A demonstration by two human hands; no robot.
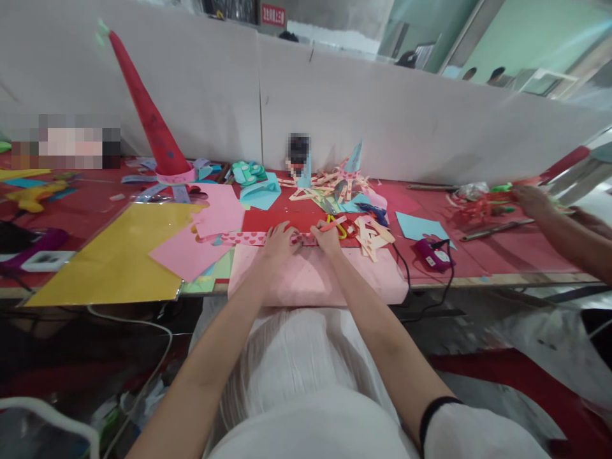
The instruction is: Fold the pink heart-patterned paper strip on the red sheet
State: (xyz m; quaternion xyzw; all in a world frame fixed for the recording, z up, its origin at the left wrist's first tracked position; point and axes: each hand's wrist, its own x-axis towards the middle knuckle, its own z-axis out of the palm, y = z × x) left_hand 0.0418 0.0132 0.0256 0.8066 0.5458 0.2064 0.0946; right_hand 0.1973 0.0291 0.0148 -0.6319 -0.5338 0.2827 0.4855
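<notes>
My left hand (280,242) lies fingers-down on a pink strip printed with red hearts (248,238), pressing it against the top edge of a light pink sheet (315,277) that hangs over the table's front. My right hand (327,237) is curled closed on the same strip a little to the right, just in front of red-and-yellow scissors (339,226). A red sheet (277,220) lies right behind both hands.
A large yellow sheet (119,255) and pink sheets (215,213) lie to the left, a tall red paper cone (153,121) behind them. Paper scraps (335,185) crowd the middle back. A magenta glue gun (430,253) with a black cord sits to the right. Another person's hand (533,197) works far right.
</notes>
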